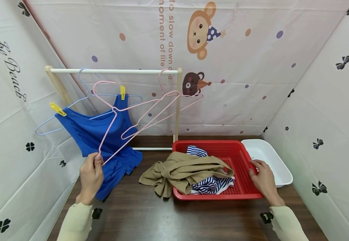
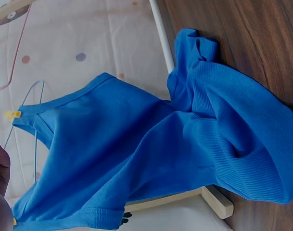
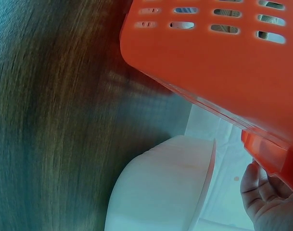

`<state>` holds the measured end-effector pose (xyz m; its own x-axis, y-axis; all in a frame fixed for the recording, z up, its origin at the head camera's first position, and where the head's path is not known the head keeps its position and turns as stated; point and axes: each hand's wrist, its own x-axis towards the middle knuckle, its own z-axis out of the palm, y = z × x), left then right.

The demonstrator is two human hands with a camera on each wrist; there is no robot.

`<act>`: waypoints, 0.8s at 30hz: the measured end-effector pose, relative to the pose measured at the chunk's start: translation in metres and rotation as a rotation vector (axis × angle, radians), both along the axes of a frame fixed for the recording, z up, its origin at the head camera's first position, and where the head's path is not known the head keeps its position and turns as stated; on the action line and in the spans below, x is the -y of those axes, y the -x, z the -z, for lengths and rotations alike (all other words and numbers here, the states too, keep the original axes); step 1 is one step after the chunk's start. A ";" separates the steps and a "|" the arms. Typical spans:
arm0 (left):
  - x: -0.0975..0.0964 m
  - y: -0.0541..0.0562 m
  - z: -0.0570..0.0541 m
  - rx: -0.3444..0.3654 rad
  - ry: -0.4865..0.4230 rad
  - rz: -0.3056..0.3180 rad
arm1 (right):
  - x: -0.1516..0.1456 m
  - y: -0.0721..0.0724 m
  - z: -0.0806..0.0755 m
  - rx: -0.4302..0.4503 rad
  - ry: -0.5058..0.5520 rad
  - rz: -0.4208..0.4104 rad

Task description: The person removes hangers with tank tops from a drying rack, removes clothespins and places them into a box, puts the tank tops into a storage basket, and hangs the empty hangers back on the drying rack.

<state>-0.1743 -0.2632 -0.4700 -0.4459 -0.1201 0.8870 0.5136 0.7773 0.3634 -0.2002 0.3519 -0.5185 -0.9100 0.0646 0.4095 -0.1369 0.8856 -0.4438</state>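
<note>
My left hand (image 1: 91,175) grips a pink hanger (image 1: 106,134) by one lower corner, its hook pointing up in front of the rack. Behind it, a blue tank top (image 1: 102,124) hangs on a blue hanger (image 1: 46,132), with a yellow clothespin (image 1: 57,109) at one strap and another yellow clothespin (image 1: 122,92) at the other. The top's lower part lies on the table. My right hand (image 1: 263,179) holds the right rim of a red basket (image 1: 216,196), fingers curled at the edge. Khaki cloth (image 1: 189,167) and striped cloth (image 1: 210,185) lie in the basket.
A second pink hanger (image 1: 189,106) hangs at the right end of the rack's white rail (image 1: 111,71). To the right of the basket stands a white basin (image 1: 270,154). Part of the khaki cloth spills over the basket's left side onto the dark wooden table (image 1: 150,221).
</note>
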 end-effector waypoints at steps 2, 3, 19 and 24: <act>0.001 -0.001 0.001 -0.001 -0.004 0.001 | 0.000 0.000 0.000 -0.003 -0.002 0.000; 0.002 -0.001 0.001 -0.002 -0.006 -0.001 | -0.001 0.000 0.000 -0.002 -0.002 0.000; 0.000 0.007 -0.002 -0.026 -0.026 -0.054 | 0.000 -0.001 -0.001 0.033 0.007 0.006; -0.008 0.012 -0.013 -0.041 -0.014 -0.062 | 0.001 -0.002 -0.001 0.042 0.010 0.012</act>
